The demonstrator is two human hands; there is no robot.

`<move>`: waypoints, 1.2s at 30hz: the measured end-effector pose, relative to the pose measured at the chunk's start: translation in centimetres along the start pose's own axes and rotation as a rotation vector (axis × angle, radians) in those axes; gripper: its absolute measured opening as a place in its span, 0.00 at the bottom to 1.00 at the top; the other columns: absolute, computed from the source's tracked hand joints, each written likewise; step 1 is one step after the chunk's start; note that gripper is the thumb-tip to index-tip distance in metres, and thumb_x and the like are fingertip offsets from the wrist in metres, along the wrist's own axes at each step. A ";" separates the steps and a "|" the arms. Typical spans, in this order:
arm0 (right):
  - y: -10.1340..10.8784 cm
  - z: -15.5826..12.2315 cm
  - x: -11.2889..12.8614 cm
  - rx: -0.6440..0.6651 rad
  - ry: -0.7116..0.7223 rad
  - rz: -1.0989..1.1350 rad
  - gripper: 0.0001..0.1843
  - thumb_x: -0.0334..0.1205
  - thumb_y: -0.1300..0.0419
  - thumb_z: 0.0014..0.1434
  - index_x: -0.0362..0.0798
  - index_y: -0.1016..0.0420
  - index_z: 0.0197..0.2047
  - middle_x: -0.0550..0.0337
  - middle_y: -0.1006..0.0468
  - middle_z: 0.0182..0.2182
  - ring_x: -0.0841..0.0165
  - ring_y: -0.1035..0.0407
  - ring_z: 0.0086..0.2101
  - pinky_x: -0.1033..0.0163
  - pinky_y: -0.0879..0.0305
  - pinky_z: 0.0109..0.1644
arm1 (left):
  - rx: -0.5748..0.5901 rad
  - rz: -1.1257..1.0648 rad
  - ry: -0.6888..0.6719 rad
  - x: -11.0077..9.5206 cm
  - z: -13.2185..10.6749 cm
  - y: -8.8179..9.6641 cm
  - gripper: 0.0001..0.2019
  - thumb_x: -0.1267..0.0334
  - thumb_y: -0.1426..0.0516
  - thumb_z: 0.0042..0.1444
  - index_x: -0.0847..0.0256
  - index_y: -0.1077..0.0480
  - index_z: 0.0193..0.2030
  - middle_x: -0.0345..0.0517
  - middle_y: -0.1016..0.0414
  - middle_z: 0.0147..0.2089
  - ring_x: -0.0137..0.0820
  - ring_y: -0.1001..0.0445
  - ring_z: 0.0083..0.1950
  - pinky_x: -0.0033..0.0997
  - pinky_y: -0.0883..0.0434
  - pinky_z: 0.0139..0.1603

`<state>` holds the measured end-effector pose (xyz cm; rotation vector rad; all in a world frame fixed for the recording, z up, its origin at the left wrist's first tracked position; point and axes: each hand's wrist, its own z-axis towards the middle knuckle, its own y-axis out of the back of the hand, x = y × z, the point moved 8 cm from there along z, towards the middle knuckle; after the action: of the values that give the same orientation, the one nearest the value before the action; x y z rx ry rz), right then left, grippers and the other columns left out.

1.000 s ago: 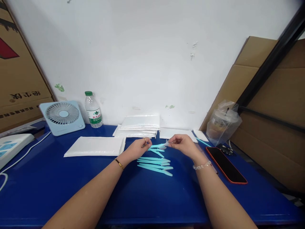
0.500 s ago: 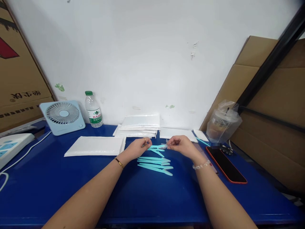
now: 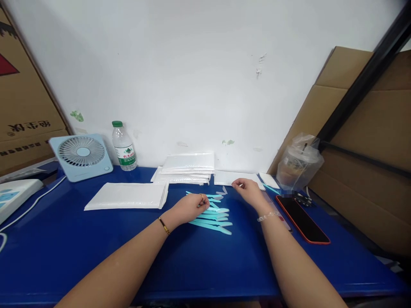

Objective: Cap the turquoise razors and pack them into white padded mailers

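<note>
From my distant place, I see the left hand [image 3: 192,207] with its fingers clamped on one turquoise tool [image 3: 221,210], beside similar tools [image 3: 210,223] on the blue table [image 3: 205,265]. The right hand's [image 3: 250,192] fingers are together (whether around something, I cannot tell), near small translucent pieces [image 3: 224,191].

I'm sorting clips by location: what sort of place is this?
Probably a work corner, perhaps in a storeroom: white envelopes and turquoise tools on a blue table, with printed cardboard at the left.
</note>
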<state>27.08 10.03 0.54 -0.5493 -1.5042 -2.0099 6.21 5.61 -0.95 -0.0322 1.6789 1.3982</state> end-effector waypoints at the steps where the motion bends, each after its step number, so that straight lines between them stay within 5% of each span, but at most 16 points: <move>1: -0.4 0.2 -0.3 -0.002 0.002 -0.046 0.11 0.45 0.45 0.55 0.48 0.24 0.32 0.57 0.23 0.28 0.66 0.32 0.30 0.61 0.39 0.36 | 0.002 0.035 -0.017 -0.3 0.0 -0.1 0.12 0.56 0.51 0.57 0.60 0.31 0.33 0.41 0.30 0.29 0.28 0.35 0.28 0.26 0.40 0.28; 9: -3.8 0.8 -0.7 0.065 0.028 -0.210 0.07 0.41 0.42 0.52 0.47 0.27 0.29 0.55 0.27 0.34 0.67 0.33 0.34 0.64 0.40 0.39 | -0.182 0.373 -0.027 0.6 0.7 1.2 0.10 0.63 0.47 0.56 0.54 0.28 0.43 0.45 0.28 0.45 0.38 0.34 0.48 0.33 0.39 0.44; 15: -2.5 0.6 -0.8 0.103 -0.016 -0.033 0.06 0.40 0.42 0.52 0.46 0.29 0.29 0.59 0.27 0.26 0.69 0.34 0.27 0.65 0.41 0.32 | -0.149 0.459 0.010 1.6 1.2 1.3 0.05 0.60 0.44 0.55 0.56 0.28 0.34 0.42 0.27 0.37 0.36 0.32 0.44 0.34 0.39 0.43; 22: -2.3 -1.4 2.5 0.429 0.022 0.425 0.16 0.49 0.36 0.48 0.44 0.27 0.32 0.59 0.26 0.26 0.73 0.35 0.24 0.67 0.39 0.29 | -0.207 0.268 0.072 2.5 1.1 2.3 0.06 0.61 0.46 0.55 0.58 0.29 0.34 0.41 0.26 0.35 0.32 0.29 0.39 0.29 0.37 0.39; 29: -3.0 -1.8 3.3 0.471 0.031 0.441 0.16 0.49 0.35 0.46 0.43 0.26 0.30 0.62 0.28 0.21 0.74 0.36 0.23 0.67 0.40 0.28 | -0.247 0.127 0.083 2.7 0.8 3.2 0.07 0.60 0.46 0.54 0.59 0.30 0.33 0.41 0.27 0.33 0.30 0.29 0.35 0.26 0.36 0.33; 36: -3.9 -2.3 4.5 0.467 0.074 0.439 0.15 0.47 0.36 0.48 0.43 0.26 0.32 0.62 0.28 0.22 0.73 0.35 0.23 0.68 0.39 0.28 | -0.199 0.002 0.080 2.8 1.0 2.2 0.09 0.57 0.46 0.53 0.59 0.30 0.34 0.41 0.27 0.31 0.30 0.30 0.33 0.26 0.36 0.31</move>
<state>21.12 7.77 -0.18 -0.5420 -1.5751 -1.2820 3.99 8.55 -0.95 -0.2016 1.5987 1.5793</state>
